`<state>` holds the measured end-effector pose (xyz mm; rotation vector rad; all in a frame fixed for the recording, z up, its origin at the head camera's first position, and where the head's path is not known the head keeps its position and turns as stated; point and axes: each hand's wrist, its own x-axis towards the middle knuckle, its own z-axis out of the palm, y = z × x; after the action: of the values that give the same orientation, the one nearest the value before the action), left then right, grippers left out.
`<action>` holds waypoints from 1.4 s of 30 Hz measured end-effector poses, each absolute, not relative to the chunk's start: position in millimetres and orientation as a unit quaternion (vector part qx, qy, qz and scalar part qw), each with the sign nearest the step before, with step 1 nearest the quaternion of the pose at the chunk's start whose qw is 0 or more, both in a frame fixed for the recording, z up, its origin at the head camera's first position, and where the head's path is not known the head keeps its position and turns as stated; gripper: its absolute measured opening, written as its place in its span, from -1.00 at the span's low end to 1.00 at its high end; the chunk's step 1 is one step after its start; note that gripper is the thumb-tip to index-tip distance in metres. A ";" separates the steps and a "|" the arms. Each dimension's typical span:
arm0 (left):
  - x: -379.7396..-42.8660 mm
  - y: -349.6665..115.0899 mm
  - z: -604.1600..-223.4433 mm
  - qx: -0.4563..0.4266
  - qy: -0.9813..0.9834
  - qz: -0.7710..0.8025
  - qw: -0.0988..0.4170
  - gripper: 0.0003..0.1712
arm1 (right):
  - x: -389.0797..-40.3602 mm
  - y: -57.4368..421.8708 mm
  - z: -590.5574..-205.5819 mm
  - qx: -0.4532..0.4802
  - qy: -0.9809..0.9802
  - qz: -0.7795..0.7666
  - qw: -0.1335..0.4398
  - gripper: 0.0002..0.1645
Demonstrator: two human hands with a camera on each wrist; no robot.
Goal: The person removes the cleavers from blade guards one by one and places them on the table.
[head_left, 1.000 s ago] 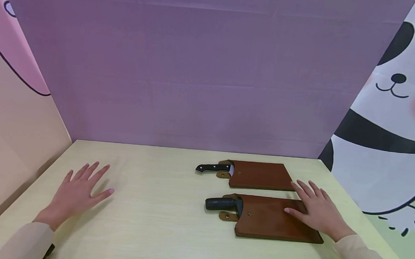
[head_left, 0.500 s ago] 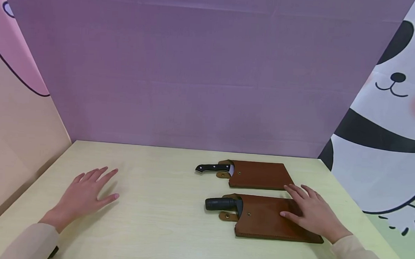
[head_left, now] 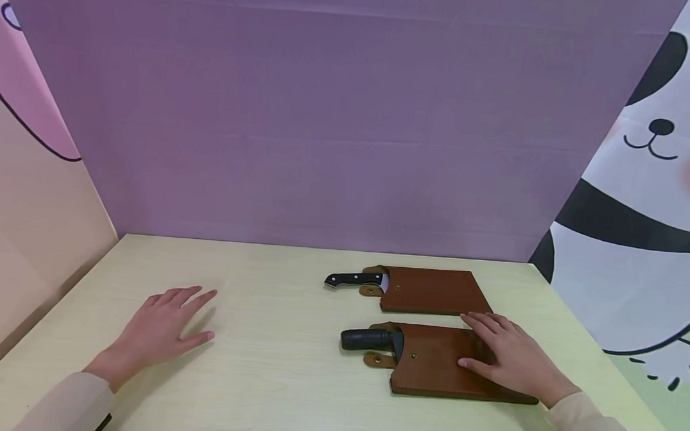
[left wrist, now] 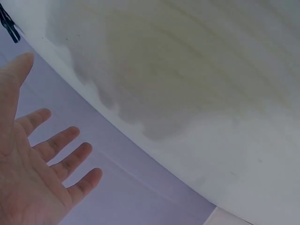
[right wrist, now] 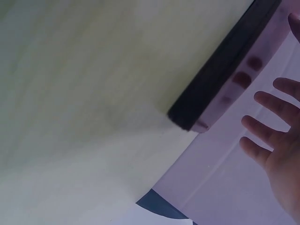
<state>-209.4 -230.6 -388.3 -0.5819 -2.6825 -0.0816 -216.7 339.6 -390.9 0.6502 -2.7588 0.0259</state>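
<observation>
Two knives in brown leather sheaths lie on the right half of the table in the head view, handles pointing left. The far knife has a flat black riveted handle [head_left: 354, 279] and its sheath [head_left: 434, 291]. A thick round black handle [head_left: 368, 339] sticks out of the near sheath [head_left: 436, 370]. Over the right end of the near sheath is my right hand [head_left: 515, 359], fingers spread; the right wrist view shows its fingers [right wrist: 258, 129] apart from the sheath edge [right wrist: 213, 79]. My left hand [head_left: 157, 329] hovers above the table's left side with fingers extended, holding nothing.
The pale wooden table [head_left: 257, 366] meets a purple backdrop [head_left: 337, 119] at its far edge. A pink printed panel [head_left: 33, 67] stands at left, a panda-printed one [head_left: 640, 209] at right. Small strap tabs [head_left: 378, 360] stick out beside the handles.
My left hand has moved right and slightly nearer. My right hand has shifted a little left, farther over the near sheath. Both sheathed knives stay in place.
</observation>
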 end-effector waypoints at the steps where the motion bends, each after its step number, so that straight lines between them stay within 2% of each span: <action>1: -209.3 -228.7 -388.1 -0.212 -0.957 -0.028 0.197 -0.25 | -216.2 338.4 -390.5 0.227 -0.963 0.010 0.148 -0.09; 25: -211.0 -181.9 -391.4 -0.265 -0.944 -0.029 0.197 -0.28 | -207.8 318.1 -389.6 0.240 -0.964 0.022 0.110 0.05; 42: -209.8 -141.2 -395.0 -0.297 -0.939 -0.055 0.167 -0.32 | -203.7 303.0 -386.3 0.250 -0.965 0.042 0.065 0.17</action>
<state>-209.8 -141.2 -395.0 -0.8438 -2.6705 -0.1576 -203.7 303.0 -386.3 0.7547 -2.9133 0.1270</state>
